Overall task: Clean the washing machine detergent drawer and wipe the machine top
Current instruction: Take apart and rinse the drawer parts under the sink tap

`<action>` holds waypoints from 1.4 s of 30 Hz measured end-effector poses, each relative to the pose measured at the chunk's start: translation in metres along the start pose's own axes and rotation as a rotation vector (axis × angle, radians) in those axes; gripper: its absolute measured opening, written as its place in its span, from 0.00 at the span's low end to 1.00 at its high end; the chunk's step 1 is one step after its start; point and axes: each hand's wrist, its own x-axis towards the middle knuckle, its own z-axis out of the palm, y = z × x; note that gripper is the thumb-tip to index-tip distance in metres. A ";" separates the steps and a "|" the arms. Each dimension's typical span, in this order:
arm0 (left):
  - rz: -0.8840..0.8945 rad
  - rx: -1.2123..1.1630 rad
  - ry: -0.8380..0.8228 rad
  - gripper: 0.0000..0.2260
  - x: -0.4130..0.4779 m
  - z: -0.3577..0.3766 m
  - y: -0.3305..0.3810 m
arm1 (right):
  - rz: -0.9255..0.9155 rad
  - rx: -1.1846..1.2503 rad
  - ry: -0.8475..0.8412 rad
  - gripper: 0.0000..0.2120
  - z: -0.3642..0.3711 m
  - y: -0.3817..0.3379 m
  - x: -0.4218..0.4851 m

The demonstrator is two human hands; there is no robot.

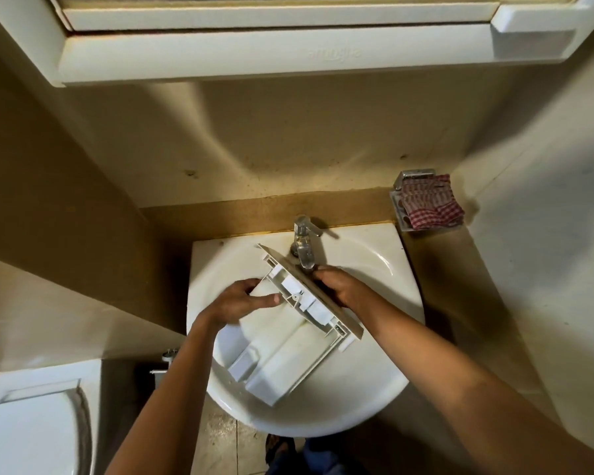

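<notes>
The white plastic detergent drawer is held upside down over the white basin, its front panel tilted up toward the tap. My left hand grips the drawer's left side, thumb lying across its underside. On the far side of the front panel, my right hand holds the panel's edge with curled fingers. The chrome tap stands just behind the panel. No water shows running.
A red-checked cloth lies in a clear wall dish right of the basin. A white cabinet hangs overhead. A toilet cistern and lid sit at the lower left. Beige walls close in on both sides.
</notes>
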 end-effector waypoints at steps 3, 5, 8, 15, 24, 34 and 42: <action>-0.002 -0.004 0.023 0.21 0.002 0.001 0.002 | -0.105 0.065 -0.001 0.13 0.001 0.001 0.005; -0.007 -0.006 0.059 0.26 0.003 0.000 0.001 | -0.155 0.128 -0.027 0.13 0.003 0.000 0.004; -0.040 0.060 0.156 0.33 -0.002 0.000 0.007 | -0.178 0.164 -0.039 0.10 0.004 -0.001 0.002; -0.100 0.262 0.421 0.30 -0.034 0.011 0.029 | -0.160 0.032 -0.037 0.06 -0.003 0.000 -0.006; -0.150 0.298 0.559 0.37 -0.039 0.026 0.027 | -0.187 -0.194 0.056 0.12 -0.012 0.006 0.001; -0.123 0.160 0.481 0.30 -0.042 0.045 0.045 | -0.206 -0.130 0.048 0.10 -0.013 0.014 -0.004; -0.097 0.078 0.470 0.15 -0.038 0.055 0.050 | -0.121 0.021 0.084 0.15 -0.008 0.016 -0.009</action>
